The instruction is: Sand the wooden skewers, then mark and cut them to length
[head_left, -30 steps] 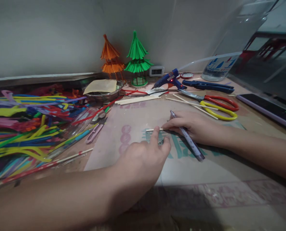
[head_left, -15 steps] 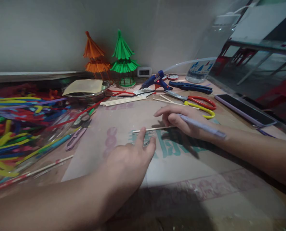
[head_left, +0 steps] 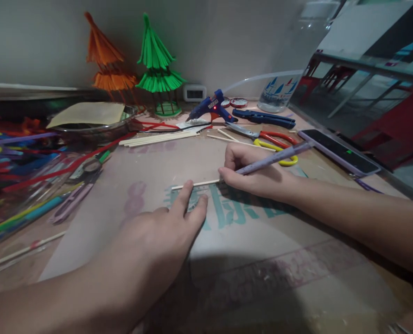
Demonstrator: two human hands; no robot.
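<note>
A thin wooden stick (head_left: 206,183) lies across the printed sheet (head_left: 157,162) in front of me. My left hand (head_left: 164,232) presses on its left part with the index fingertip, thumb a little apart; a small clear strip with markings shows partly under these fingers. In my right hand (head_left: 251,171) is a purple pen (head_left: 276,157), gripped between closed fingers, its upper end pointing up to the right. The pen's tip is hidden by the fingers, near the stick's right part. Whether it touches the stick, I cannot tell.
Behind stand orange (head_left: 105,51) and green (head_left: 155,55) pipe-cleaner towers, a glue gun (head_left: 209,105), pliers (head_left: 265,118), scissors (head_left: 276,139) and more sticks (head_left: 157,139). A phone (head_left: 338,150) lies right; a bowl (head_left: 95,132), a pink cutter (head_left: 72,202) and coloured pipe cleaners (head_left: 15,162) are left.
My right hand has closed around the pen and turned it, bringing its fingers down by the stick. The view has shifted, so the things on the table appear further left.
</note>
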